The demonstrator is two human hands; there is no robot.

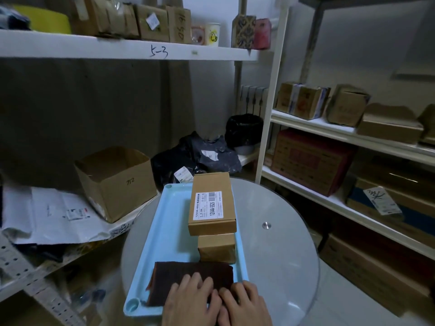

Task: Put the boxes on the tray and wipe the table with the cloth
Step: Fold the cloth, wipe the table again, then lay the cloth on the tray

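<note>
A light blue tray [169, 222] lies on a round glass table [282, 255]. Two brown cardboard boxes stand on the tray along its right side: a long one with a white label [211, 203] at the far end and a small one [216, 247] just in front of it. A folded dark brown cloth [183, 275] lies on the tray's near end. My left hand [190, 300] and my right hand [244, 304] both rest flat on the cloth's near right corner, fingers spread, side by side.
An open cardboard box [115, 182] and white mail bags [51, 215] sit on the shelf to the left. Dark bags [200, 156] are piled behind the table. Shelves with several boxes [315, 161] stand to the right. A metal stud [266, 225] marks the glass.
</note>
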